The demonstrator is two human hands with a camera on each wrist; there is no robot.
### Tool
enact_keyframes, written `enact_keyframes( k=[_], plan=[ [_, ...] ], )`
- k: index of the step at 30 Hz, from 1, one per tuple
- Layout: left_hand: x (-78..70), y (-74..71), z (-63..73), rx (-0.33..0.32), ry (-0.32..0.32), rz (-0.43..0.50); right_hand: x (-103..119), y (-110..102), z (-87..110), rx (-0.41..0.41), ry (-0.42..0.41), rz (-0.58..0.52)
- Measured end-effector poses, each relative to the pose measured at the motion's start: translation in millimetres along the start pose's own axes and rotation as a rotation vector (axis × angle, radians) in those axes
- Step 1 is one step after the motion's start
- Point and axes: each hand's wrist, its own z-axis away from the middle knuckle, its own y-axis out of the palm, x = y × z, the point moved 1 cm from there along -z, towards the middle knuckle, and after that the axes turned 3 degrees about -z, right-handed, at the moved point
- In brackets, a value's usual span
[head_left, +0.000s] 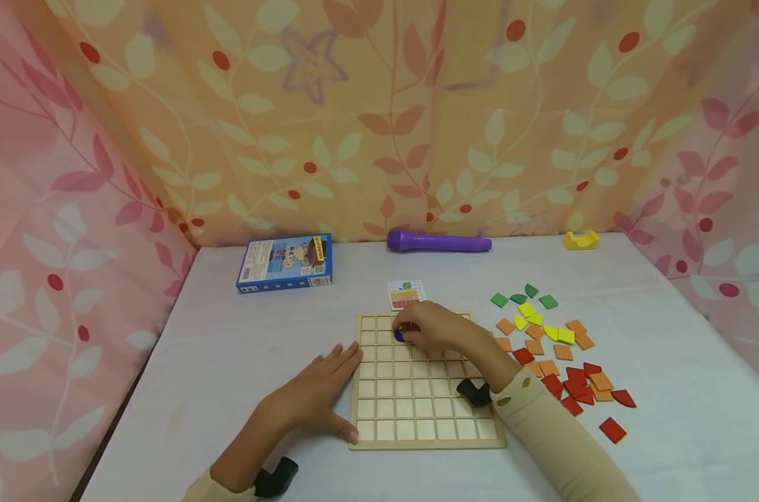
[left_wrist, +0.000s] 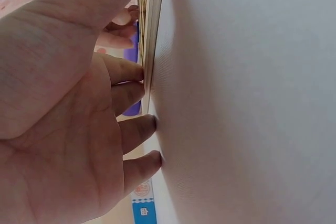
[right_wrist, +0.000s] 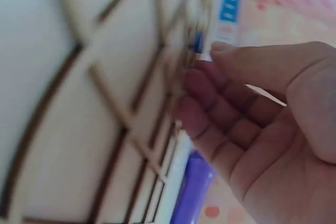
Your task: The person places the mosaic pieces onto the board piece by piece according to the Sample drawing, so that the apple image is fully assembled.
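Note:
A wooden grid board (head_left: 404, 444) lies on the table. My left hand (head_left: 313, 394) spreads along its left edge, with the thumb at the lower corner and fingertips on the side. In the left wrist view, some fingertips touch the tablecloth beside the board. Over the upper left cells, my right hand (head_left: 432, 328) pinches a small dark blue piece (head_left: 399, 336) between thumb and index finger, close to the board's surface. That blue piece (right_wrist: 198, 41) is partly hidden by the fingertips in the right wrist view. A small pattern card (head_left: 405, 293) lies just beyond the board.
Loose green (head_left: 499, 300), yellow (head_left: 566, 336), orange (head_left: 564, 353) and red tiles (head_left: 612, 430) are scattered right of the board. Along the back stand a blue box (head_left: 285, 263), a purple microphone-shaped object (head_left: 438, 242) and a yellow holder (head_left: 580, 240). Patterned curtains (head_left: 379, 125) surround the table.

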Motion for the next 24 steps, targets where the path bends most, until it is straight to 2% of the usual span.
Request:
enact_keyframes(
  k=[10,13,15,18,20,22,24],
  plan=[
    [-1.2,2.7,-4.3,0.010,-0.007,-0.016,-21.1,-30.8,35.3,-0.168,0.146,-0.127],
    [-2.1,3.1,-3.9,0.011,-0.011,-0.012,-30.3,-43.9,46.2,-0.234,0.192,-0.116],
    [-2.5,3.1,-3.4,0.013,-0.017,-0.014,-39.1,-52.0,54.7,-0.303,0.244,-0.057],
    [-2.3,3.2,-3.4,0.015,-0.021,-0.019,-56.1,-62.8,69.4,-0.411,0.362,0.059],
    [-2.1,2.8,-3.2,0.015,-0.021,-0.021,-69.2,-67.9,79.3,-0.452,0.460,0.121],
    [-1.2,2.4,-2.5,0.014,-0.022,-0.018,-81.8,-70.9,88.0,-0.441,0.574,0.139],
    [0.0,1.8,-1.4,0.013,-0.027,-0.020,-93.9,-71.8,95.2,-0.383,0.669,0.111]
  ],
)
